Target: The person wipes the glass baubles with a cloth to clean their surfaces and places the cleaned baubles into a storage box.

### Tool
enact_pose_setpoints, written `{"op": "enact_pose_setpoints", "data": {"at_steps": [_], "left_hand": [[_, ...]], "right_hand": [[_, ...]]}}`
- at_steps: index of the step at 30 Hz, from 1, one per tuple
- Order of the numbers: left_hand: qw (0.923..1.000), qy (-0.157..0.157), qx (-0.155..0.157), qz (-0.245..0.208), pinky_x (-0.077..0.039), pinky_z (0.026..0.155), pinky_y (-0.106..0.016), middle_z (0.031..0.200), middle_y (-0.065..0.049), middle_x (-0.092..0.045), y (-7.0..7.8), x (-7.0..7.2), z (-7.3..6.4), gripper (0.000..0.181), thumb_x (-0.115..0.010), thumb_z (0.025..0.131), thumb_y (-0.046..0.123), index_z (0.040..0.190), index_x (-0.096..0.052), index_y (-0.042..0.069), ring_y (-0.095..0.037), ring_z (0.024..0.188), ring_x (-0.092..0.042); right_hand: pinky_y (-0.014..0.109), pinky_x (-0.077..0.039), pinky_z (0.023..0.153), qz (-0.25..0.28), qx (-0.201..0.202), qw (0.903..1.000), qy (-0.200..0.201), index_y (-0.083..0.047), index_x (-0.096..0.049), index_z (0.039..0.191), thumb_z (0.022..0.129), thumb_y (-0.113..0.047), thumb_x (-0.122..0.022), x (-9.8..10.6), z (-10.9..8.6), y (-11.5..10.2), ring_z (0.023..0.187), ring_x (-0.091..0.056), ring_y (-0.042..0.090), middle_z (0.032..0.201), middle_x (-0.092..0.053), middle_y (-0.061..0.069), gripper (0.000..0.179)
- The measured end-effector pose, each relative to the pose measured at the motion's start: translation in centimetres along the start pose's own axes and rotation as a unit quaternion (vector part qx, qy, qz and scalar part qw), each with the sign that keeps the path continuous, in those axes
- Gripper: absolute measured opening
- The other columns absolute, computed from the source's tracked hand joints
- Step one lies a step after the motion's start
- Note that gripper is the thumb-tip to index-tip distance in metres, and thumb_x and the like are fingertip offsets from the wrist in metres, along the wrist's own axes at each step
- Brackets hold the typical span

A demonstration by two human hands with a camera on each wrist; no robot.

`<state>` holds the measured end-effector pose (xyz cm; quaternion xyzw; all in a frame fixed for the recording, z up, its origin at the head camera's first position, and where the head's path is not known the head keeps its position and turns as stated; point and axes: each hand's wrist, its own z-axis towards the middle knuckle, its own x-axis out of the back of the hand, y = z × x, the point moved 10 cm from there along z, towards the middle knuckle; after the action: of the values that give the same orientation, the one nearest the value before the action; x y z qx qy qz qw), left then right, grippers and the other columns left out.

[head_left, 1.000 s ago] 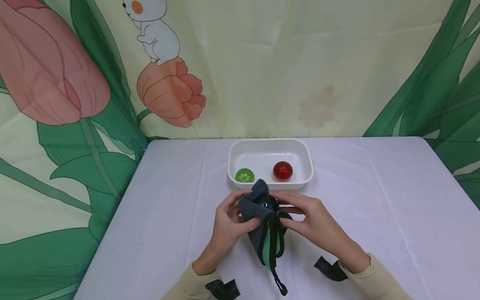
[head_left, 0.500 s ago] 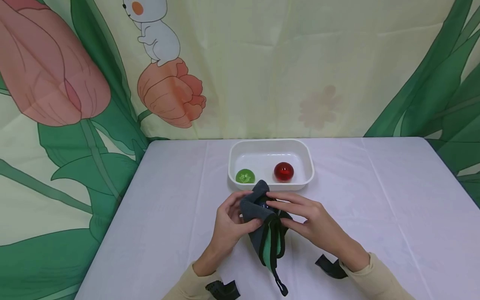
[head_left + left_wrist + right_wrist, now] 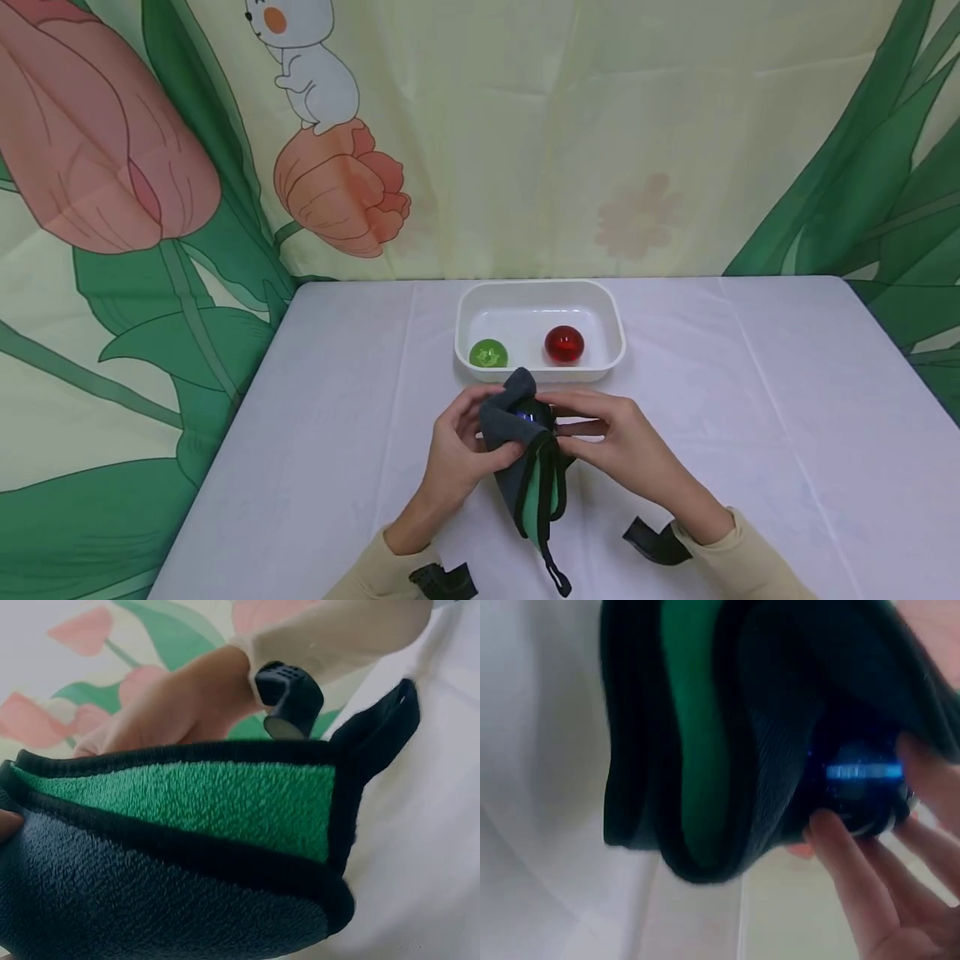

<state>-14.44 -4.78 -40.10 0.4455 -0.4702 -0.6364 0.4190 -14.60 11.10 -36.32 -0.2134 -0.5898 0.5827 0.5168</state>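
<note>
A dark grey-blue cloth (image 3: 501, 421) with a green inner face (image 3: 225, 795) and black edging is bunched over the front of the table. Its hanging loop (image 3: 386, 724) dangles toward the person. Inside the folds sits a shiny dark blue ball (image 3: 855, 780), partly covered. My left hand (image 3: 468, 450) grips the cloth from the left, thumb on the near fold. From the right, my right hand (image 3: 622, 433) holds the ball's exposed side between thumb and fingers, close against the cloth. Only a bit of the left hand shows in the left wrist view.
Just beyond the hands stands a white tray (image 3: 517, 321). A green ball (image 3: 488, 354) lies at its left front and a red ball (image 3: 564, 344) toward its right. A white cloth covers the table (image 3: 750, 400); a printed curtain (image 3: 510, 167) hangs behind.
Half a second ago the right fingers lay across the top of the ball; now they are back at its right side, uncovering it. The left hand keeps its hold.
</note>
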Motion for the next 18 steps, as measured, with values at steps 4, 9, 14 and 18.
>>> {"op": "enact_pose_setpoints", "data": {"at_steps": [4,9,14,18], "left_hand": [[0.9999,0.004,0.006,0.007,-0.059,0.082,-0.029,0.126,-0.025,-0.061,-0.1,0.1,-0.1,0.058,-0.078,0.078,0.0,0.13,-0.053,-0.001,-0.015,0.101,-0.066],[0.9999,0.009,0.009,0.009,-0.059,0.082,-0.03,0.124,-0.025,-0.062,-0.1,0.1,-0.2,0.057,-0.077,0.078,0.0,0.13,-0.053,-0.001,-0.016,0.1,-0.067],[0.9998,0.013,0.013,0.004,-0.059,0.082,-0.031,0.124,-0.024,-0.062,0.0,-0.1,-0.3,0.057,-0.078,0.078,0.0,0.13,-0.053,-0.001,-0.017,0.1,-0.066],[0.9999,0.012,0.012,0.003,-0.059,0.082,-0.031,0.126,-0.023,-0.061,0.1,-0.3,-0.4,0.058,-0.079,0.078,0.0,0.13,-0.053,0.0,-0.017,0.101,-0.065]], "right_hand": [[0.033,-0.059,0.084,-0.03,0.026,0.9991,-0.012,-0.007,-0.062,0.133,0.076,0.01,-0.079,-0.2,-0.3,-0.5,0.112,-0.066,0.023,0.133,-0.063,0.012,0.062],[0.019,-0.052,0.092,-0.143,0.128,0.9813,0.018,-0.008,-0.062,0.133,0.067,0.013,-0.084,-0.2,-1.0,-2.5,0.116,-0.065,0.024,0.133,-0.063,0.009,0.073],[0.014,-0.045,0.098,-0.198,0.189,0.9612,0.035,-0.012,-0.064,0.133,0.061,0.012,-0.087,-0.2,-1.7,-3.7,0.122,-0.061,0.022,0.135,-0.062,0.007,0.079],[0.014,-0.045,0.098,-0.192,0.188,0.9629,0.029,-0.013,-0.063,0.134,0.063,0.012,-0.086,-0.2,-1.7,-3.6,0.123,-0.06,0.019,0.135,-0.062,0.006,0.079]]}}
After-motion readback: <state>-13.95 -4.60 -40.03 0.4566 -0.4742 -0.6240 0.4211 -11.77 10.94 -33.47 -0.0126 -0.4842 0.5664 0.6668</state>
